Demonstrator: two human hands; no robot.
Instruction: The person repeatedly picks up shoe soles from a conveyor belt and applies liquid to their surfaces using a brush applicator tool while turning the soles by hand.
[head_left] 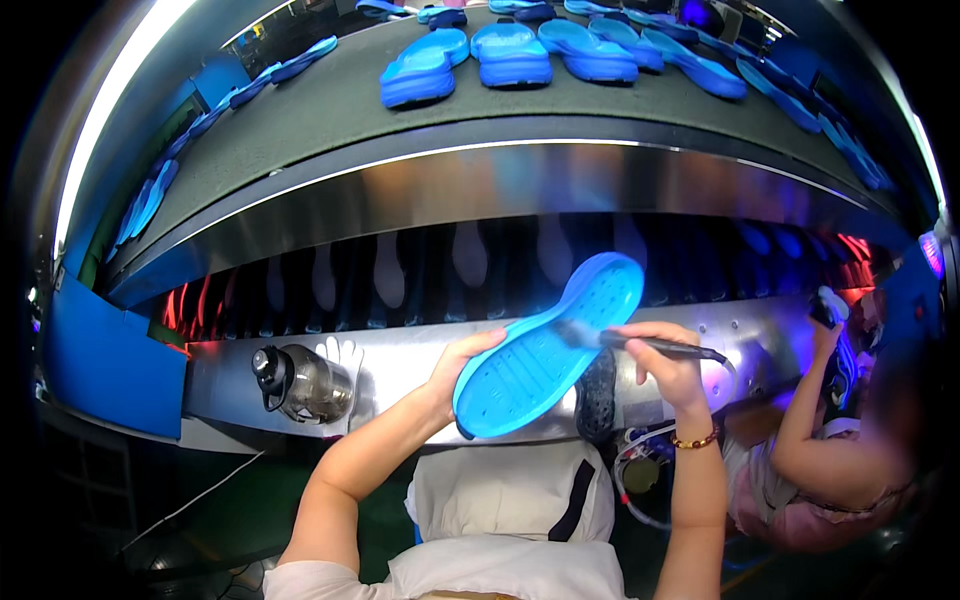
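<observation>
Head view: left hand clamped on the edge of a blue shoe sole, held tilted, tread side up, above the steel ledge. Right hand closed around a brush, bristles touching the sole near its waist. Judged partway through coating: no telling how much of the surface is covered. Many blue soles lying on the upper conveyor belt. Dark sole just below. Water bottle on ledge at left.
</observation>
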